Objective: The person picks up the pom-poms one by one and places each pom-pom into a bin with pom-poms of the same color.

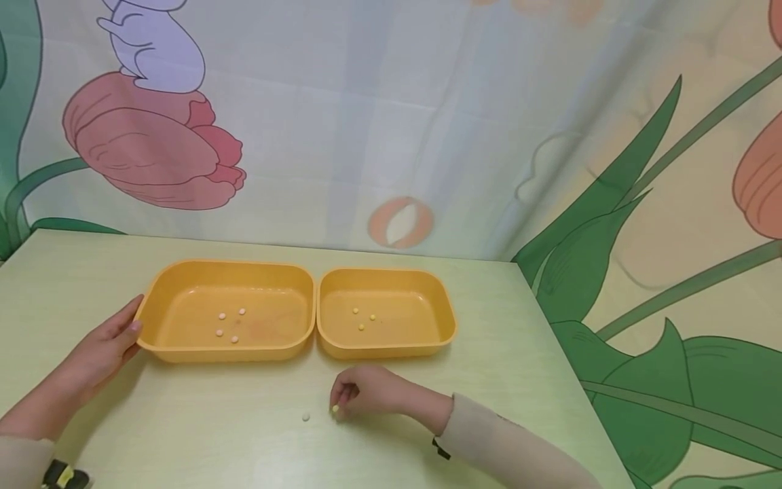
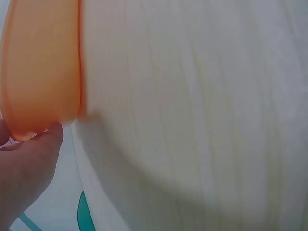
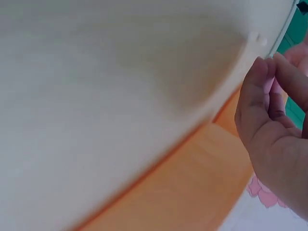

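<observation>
In the head view, my left hand (image 1: 100, 356) grips the left end of the larger yellow plastic tray (image 1: 229, 354), thumb at the near side. The left wrist view shows that hand (image 2: 29, 173) against the tray's end (image 2: 43, 67). Several small pale tablets (image 1: 222, 316) lie in this tray. My right hand (image 1: 369, 392) is low over the table before the smaller yellow tray (image 1: 387, 351), pinching a small yellow tablet (image 1: 335, 409) at the fingertips. In the right wrist view, its thumb and fingertips (image 3: 260, 67) meet. A loose whitish tablet (image 1: 306, 416) lies left of them.
Three small yellow tablets (image 1: 373, 318) lie inside the smaller tray. Both trays stand side by side, touching or nearly so, on a pale wooden table (image 1: 220, 421). Behind the table hangs a printed curtain (image 1: 305, 136) with flowers; its leaves (image 1: 611, 285) border the right edge.
</observation>
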Demonstrator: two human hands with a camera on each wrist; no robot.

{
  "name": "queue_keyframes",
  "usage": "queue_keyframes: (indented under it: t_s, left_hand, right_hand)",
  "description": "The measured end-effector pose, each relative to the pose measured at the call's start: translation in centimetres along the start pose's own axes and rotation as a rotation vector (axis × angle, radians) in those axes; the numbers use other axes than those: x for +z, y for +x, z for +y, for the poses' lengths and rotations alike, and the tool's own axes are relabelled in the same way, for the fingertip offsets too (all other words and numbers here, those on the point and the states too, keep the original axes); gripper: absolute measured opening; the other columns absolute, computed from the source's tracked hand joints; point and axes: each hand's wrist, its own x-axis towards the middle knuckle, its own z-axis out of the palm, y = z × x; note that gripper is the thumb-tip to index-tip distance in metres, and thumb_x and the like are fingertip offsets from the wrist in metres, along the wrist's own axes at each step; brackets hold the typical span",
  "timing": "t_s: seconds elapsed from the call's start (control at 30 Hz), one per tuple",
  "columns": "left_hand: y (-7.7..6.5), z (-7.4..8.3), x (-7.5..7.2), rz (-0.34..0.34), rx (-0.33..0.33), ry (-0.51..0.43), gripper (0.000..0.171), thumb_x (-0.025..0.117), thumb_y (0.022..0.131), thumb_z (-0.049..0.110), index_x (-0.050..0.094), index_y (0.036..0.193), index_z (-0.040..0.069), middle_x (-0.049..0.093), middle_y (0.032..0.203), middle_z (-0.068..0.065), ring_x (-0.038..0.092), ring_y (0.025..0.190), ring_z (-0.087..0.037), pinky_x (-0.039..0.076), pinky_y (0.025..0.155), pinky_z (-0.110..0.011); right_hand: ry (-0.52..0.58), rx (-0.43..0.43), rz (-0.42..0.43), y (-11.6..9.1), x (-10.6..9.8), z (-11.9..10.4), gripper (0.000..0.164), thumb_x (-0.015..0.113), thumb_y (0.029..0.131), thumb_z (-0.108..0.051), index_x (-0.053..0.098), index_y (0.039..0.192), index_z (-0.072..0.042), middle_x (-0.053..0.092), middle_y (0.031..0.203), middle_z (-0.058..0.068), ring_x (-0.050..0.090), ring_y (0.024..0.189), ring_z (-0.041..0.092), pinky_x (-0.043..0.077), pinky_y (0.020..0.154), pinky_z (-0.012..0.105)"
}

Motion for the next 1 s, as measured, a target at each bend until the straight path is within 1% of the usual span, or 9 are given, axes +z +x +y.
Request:
queue_keyframes:
  t_s: [0.07,0.2,0.37,0.5,0.67,0.7,0.9,0.93,1.0]
  left_hand:
    - [0.0,0.0,0.0,-0.001,-0.006,-0.003,0.067,0.019,0.113,0.039,-0.019,0.159,0.010,-0.025,0.167,-0.015,0.009,0.151,0.012,0.034,0.106,0.000]
    - [-0.1,0.2,-0.1,0.002,-0.025,-0.011,0.066,0.020,0.113,0.039,-0.019,0.159,0.013,-0.025,0.167,-0.013,-0.006,0.161,-0.018,0.029,0.115,-0.009]
    - [0.0,0.1,-0.1,0.007,-0.025,0.003,0.066,0.020,0.113,0.040,-0.019,0.159,0.012,-0.024,0.168,-0.014,-0.005,0.161,-0.018,0.031,0.112,-0.007]
    - [0.1,0.1,-0.1,0.005,-0.030,0.015,0.067,0.020,0.112,0.041,-0.018,0.160,0.013,-0.024,0.168,-0.015,-0.005,0.161,-0.022,0.033,0.110,-0.006]
    - [0.2,0.1,-0.1,0.004,-0.047,0.006,0.067,0.020,0.112,0.042,-0.019,0.159,0.014,-0.025,0.168,-0.013,-0.008,0.161,-0.027,0.029,0.117,-0.016]
    - [0.1,0.1,-0.1,0.004,-0.038,0.009,0.067,0.020,0.112,0.041,-0.019,0.159,0.014,-0.025,0.168,-0.013,-0.004,0.161,-0.016,0.029,0.116,-0.014]
    - [0.1,0.5,0.0,0.001,-0.026,0.035,0.065,0.018,0.113,0.038,-0.019,0.160,0.012,-0.023,0.167,-0.017,0.000,0.161,-0.010,0.033,0.111,-0.006]
    - [0.1,0.6,0.1,0.001,-0.036,0.033,0.064,0.018,0.113,0.037,-0.019,0.160,0.012,-0.023,0.167,-0.017,-0.004,0.161,-0.022,0.032,0.115,-0.010]
    - [0.3,0.7,0.1,0.002,-0.045,0.030,0.064,0.018,0.113,0.037,-0.019,0.160,0.013,-0.023,0.167,-0.017,-0.006,0.161,-0.024,0.029,0.119,-0.017]
  right_hand:
    - [0.004,-0.009,-0.011,-0.3,-0.7,-0.2,0.008,0.076,0.087,-0.001,0.074,0.092,-0.008,0.065,0.081,-0.005,0.056,0.075,0.001,0.048,0.069,0.013]
    - [0.041,-0.013,-0.037,-0.8,-2.1,-0.7,0.009,0.073,0.089,0.001,0.073,0.096,-0.005,0.066,0.084,-0.002,0.057,0.076,0.004,0.049,0.066,0.013]
    - [0.062,-0.036,-0.039,-1.3,-4.1,-1.2,0.010,0.072,0.089,0.002,0.074,0.099,-0.001,0.068,0.083,0.001,0.058,0.072,0.006,0.055,0.065,0.016]
    - [0.035,-0.031,-0.029,-1.4,-5.8,-1.5,0.010,0.073,0.090,-0.002,0.075,0.099,-0.005,0.069,0.084,-0.001,0.059,0.074,0.006,0.059,0.070,0.022]
    - [0.018,-0.017,-0.023,-1.5,-8.2,-2.3,0.009,0.073,0.092,-0.004,0.074,0.100,-0.006,0.069,0.085,0.000,0.060,0.076,0.007,0.059,0.074,0.022]
    - [0.023,-0.011,-0.021,-1.5,-8.7,-2.5,0.009,0.073,0.092,-0.004,0.074,0.100,-0.005,0.069,0.085,0.000,0.060,0.077,0.008,0.059,0.074,0.022]
    - [0.088,0.016,-0.059,-1.4,-11.6,-3.7,0.014,0.070,0.093,-0.002,0.070,0.107,0.003,0.067,0.083,-0.001,0.061,0.076,0.009,0.062,0.082,0.027]
    - [0.093,0.018,-0.070,-1.4,-12.0,-3.8,0.015,0.070,0.094,-0.002,0.069,0.108,0.004,0.066,0.083,-0.002,0.061,0.077,0.009,0.062,0.083,0.028]
    - [0.095,0.022,-0.088,-1.4,-12.7,-4.1,0.017,0.069,0.095,-0.002,0.068,0.110,0.005,0.066,0.084,-0.003,0.061,0.078,0.009,0.062,0.085,0.027]
